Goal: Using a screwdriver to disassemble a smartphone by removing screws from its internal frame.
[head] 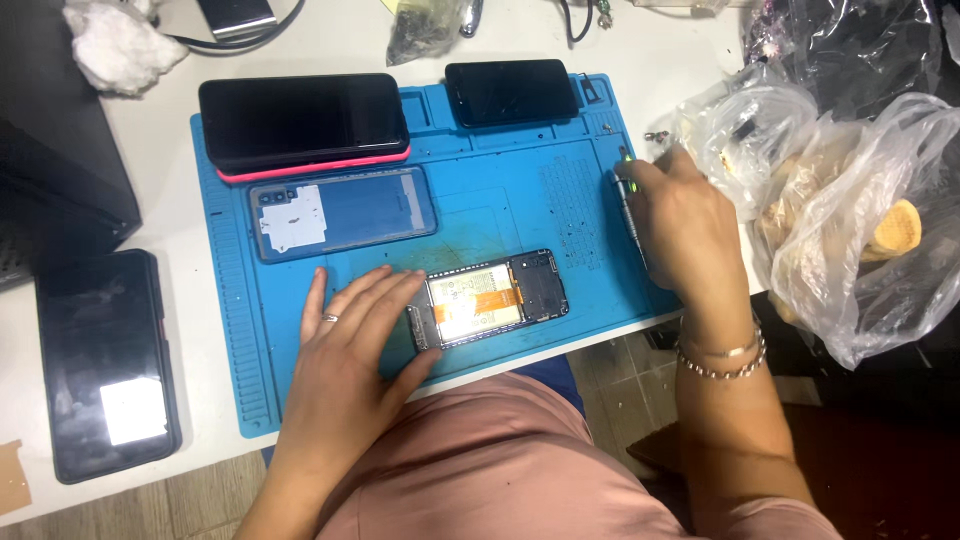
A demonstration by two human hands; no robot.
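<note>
Here, opened phone under left grip; screwdriver in right grip

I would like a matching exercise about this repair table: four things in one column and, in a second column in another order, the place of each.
Things:
1. opened phone
2. screwdriver
3. phone in pink case
4. plastic bags

Places:
A. at the right edge of the table, off the blue mat
B. at the top left corner of the mat
C. in the right hand
D. at the near edge of the mat, under the fingers of the left hand

Pairs: 1-D, 2-C, 3-B, 4-A
</note>
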